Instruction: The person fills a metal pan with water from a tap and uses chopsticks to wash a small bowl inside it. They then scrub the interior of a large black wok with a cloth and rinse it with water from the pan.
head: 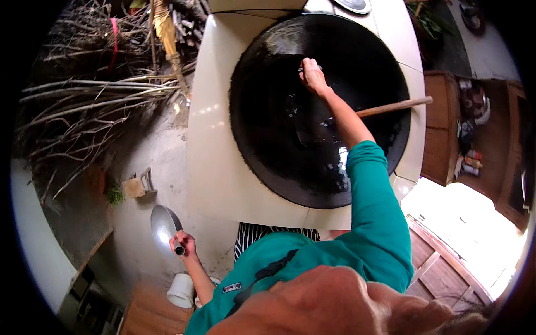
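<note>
A very large black iron wok [272, 167] is set into a pale tiled stove top [209, 167], with a little shiny water at its bottom. My right hand [312, 75] is over the far part of the wok, fingers curled round a small greyish thing, perhaps a scrubber, mostly hidden by the fingers. A wooden handle [393, 106] leans across the wok's right rim and passes behind my right forearm; its lower end is unclear in the dark wok. My left hand [183, 243], out to the left of the stove, grips the tubular handle of a large metal scoop [164, 226].
Piled branches and sticks [96, 96] lie left of the stove, with a small wooden stool [138, 186] below them. A white bucket [181, 291] stands near my left forearm. A metal lid or dish [354, 4] lies at the stove's far edge. A wooden cabinet [437, 125] stands at right.
</note>
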Motion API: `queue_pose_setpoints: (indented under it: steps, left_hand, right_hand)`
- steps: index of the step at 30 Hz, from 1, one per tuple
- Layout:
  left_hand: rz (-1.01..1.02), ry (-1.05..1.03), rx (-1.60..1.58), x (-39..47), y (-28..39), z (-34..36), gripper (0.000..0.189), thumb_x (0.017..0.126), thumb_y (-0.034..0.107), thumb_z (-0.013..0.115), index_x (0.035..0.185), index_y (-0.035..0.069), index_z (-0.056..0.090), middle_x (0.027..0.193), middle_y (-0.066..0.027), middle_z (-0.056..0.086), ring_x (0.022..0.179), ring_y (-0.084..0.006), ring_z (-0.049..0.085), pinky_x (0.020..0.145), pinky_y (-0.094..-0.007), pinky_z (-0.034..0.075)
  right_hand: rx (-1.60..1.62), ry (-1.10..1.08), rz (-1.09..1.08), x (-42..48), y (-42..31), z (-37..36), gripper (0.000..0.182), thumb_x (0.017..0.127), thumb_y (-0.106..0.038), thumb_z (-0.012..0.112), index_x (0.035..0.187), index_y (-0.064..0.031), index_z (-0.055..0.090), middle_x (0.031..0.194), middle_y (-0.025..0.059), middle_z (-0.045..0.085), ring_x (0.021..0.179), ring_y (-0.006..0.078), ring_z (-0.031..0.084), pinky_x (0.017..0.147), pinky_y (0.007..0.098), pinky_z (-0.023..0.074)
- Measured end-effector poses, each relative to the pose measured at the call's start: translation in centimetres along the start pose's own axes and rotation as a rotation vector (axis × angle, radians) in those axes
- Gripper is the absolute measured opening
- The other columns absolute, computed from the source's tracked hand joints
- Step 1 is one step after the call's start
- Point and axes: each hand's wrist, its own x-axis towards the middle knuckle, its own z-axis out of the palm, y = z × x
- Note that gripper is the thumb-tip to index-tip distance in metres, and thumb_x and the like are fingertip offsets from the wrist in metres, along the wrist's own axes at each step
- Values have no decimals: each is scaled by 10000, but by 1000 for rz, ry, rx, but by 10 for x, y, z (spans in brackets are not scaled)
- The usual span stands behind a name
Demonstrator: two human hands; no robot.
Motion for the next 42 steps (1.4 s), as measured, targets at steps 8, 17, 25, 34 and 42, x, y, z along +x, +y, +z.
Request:
queue_pose_setpoints:
  steps: [8, 17, 25, 34, 42]
  left_hand:
    - [-13, 43, -8, 9, -1, -25, 137, 732, 65, 532, 700, 57, 399, 620, -39, 406, 525, -146, 429, 585, -290, 445]
    - [-22, 37, -28, 0, -15, -21, 160, 702, 65, 531, 663, 65, 376, 591, -40, 395, 503, -150, 442, 560, -300, 470]
    - [-23, 53, -22, -1, -15, -16, 127, 738, 87, 509, 699, 44, 397, 605, -39, 391, 522, -154, 433, 570, -297, 457]
    - [-22, 54, -78, 7, 0, -24, 121, 733, 79, 511, 706, 42, 400, 601, -45, 400, 508, -157, 436, 559, -282, 451]
    - [3, 13, 79, -2, 7, -22, 123, 746, 93, 522, 706, 38, 420, 609, -41, 404, 529, -149, 436, 570, -291, 449]
  right_hand:
    - [63, -52, 448, -76, 42, 9, 296, 724, -183, 623, 982, -69, 531, 867, 185, 560, 782, 379, 569, 697, 447, 478]
    - [892, -91, 204, -54, -168, 12, 208, 757, -49, 584, 962, -31, 554, 856, 32, 594, 809, 108, 557, 747, 262, 459]
    - [654, 580, 185, 92, -117, -28, 132, 745, 20, 568, 848, -43, 621, 781, 107, 658, 700, 212, 635, 638, 306, 490]
    - [755, 260, -174, 10, -184, -1, 218, 676, 66, 492, 862, -36, 544, 854, 163, 556, 868, 309, 570, 775, 336, 451]
    - [40, 682, -111, 112, 18, -59, 246, 687, 63, 472, 846, -106, 555, 814, 86, 539, 843, 294, 507, 754, 389, 414]
